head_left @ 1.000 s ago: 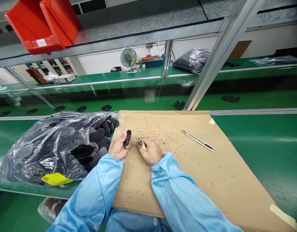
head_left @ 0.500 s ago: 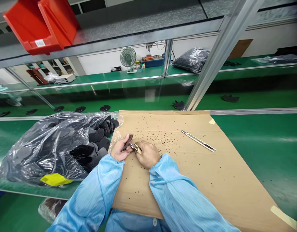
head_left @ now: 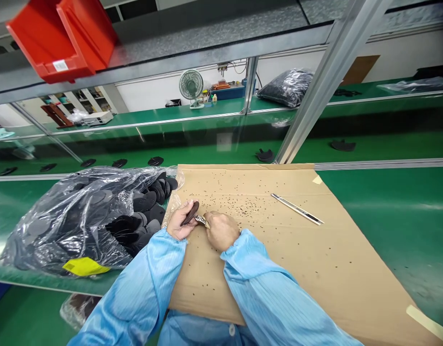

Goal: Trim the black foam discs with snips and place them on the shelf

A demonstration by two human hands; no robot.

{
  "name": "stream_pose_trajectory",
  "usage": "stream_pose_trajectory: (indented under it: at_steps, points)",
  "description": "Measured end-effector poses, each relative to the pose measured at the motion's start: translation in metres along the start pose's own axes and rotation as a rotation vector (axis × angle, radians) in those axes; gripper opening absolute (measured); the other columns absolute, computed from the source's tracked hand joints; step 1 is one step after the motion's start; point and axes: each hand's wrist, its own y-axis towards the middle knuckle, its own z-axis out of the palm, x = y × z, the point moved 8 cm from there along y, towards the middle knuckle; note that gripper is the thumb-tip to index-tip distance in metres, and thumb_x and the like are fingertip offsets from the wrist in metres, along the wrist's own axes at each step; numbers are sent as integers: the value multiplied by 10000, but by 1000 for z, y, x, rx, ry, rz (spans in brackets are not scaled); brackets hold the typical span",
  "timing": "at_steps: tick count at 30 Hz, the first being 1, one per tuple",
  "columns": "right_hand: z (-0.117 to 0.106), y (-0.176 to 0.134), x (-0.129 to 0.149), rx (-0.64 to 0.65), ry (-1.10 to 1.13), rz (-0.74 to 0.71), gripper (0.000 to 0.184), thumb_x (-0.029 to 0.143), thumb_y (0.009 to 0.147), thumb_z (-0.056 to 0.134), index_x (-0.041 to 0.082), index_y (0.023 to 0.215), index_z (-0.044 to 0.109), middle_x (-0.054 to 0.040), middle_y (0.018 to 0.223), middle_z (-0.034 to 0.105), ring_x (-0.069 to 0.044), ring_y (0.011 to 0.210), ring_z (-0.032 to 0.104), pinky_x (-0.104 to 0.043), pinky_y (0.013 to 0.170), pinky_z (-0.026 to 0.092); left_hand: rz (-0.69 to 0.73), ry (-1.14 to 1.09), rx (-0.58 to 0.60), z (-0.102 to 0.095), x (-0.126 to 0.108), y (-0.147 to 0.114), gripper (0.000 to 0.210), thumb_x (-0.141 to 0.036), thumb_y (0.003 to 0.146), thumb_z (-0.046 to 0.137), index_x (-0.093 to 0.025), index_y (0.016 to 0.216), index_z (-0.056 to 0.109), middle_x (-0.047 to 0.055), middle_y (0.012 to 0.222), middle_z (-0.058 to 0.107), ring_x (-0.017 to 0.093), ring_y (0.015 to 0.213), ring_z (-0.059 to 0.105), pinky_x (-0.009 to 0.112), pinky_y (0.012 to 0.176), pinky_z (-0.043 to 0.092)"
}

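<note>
A dark, flat, rounded piece (head_left: 190,213) is pinched in my left hand (head_left: 178,222), tilted on its edge. My right hand (head_left: 222,230) is closed round the handles of small metal nippers (head_left: 200,220), with their jaws against the near edge of the piece. Fingers hide most of the handles, so I cannot tell how far the jaws are apart. Beneath both hands lies a brown cardboard sheet (head_left: 279,274), scattered with tiny dark bits (head_left: 248,210). To the left, a clear plastic bag (head_left: 63,230) spills similar dark rounded pieces (head_left: 144,202).
A slim utility knife (head_left: 297,209) rests on the cardboard, right of my hands. Several dark pieces (head_left: 155,161) sit along the green belt behind. A metal post (head_left: 315,86) rises at the back right, and a red bin (head_left: 68,43) hangs over the upper left.
My right hand has shifted slightly, and its grip on the nippers looks tighter, with less of the pale handle showing. The dark piece has turned a little in my left hand.
</note>
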Motion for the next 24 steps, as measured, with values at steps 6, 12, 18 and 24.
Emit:
stream_pose_trajectory:
  at_steps: [6,12,18,24]
  points:
    - [-1,-2,-5,-66,127,41,158,145,769,494,209,849,614,-53,873,657,-195,771,605,-267,636,387,-16,-49,26,9,-1,-2,170,-225,794,658,-128,890,556,-41,607,441,34,392,316,153,348,220]
    - [-17,-2,-38,-381,795,157,207,313,763,558,188,915,624,-44,830,642,-200,776,588,-320,754,450,-52,-170,103,17,-3,-3,106,-203,829,616,-128,872,555,-38,616,417,28,401,283,148,344,182]
    - [-10,9,-59,-205,1675,211,395,501,751,554,180,979,582,-100,895,645,-258,841,629,-439,761,507,72,-126,-2,6,-7,6,238,-234,758,702,-149,912,542,6,721,532,72,519,466,166,416,316]
    - [-22,0,-48,-274,1444,128,322,469,771,593,194,938,584,-33,713,586,-203,652,594,-386,652,509,246,-21,-74,1,-11,12,481,-151,593,804,-152,998,545,62,916,603,144,732,576,233,575,440]
